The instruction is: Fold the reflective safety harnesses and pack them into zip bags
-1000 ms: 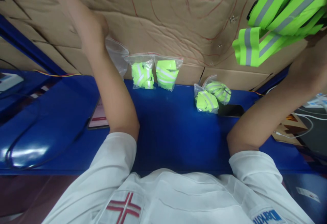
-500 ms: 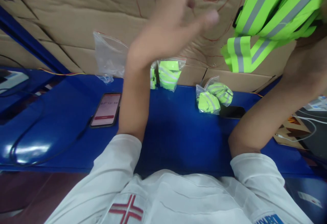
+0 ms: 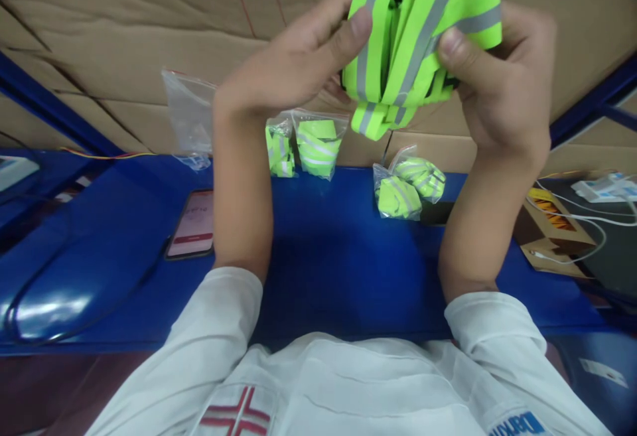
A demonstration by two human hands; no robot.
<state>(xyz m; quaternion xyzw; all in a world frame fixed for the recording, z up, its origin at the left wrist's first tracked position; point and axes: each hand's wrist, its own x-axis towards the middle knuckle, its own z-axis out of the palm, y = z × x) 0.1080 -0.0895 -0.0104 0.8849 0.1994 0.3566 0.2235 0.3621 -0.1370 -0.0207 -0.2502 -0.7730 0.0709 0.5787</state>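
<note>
We've got the folded neon strap bundle (image 3: 413, 38) up above the blue table (image 3: 338, 257), left hand (image 3: 293, 58) and right hand (image 3: 507, 71) both gripping it, thumbs on the near face. Looks light, soft, floppy, not fragile; loops probably slip if pinched singly, so we'd take the whole stack at both sides, clear of the hanging bottom loop.

Four filled clear bags (image 3: 398, 196) of green bands (image 3: 318, 147), one flat clear bag (image 3: 189, 114), one loose green bundle (image 3: 398, 44) and one lit phone (image 3: 193, 223) show.
</note>
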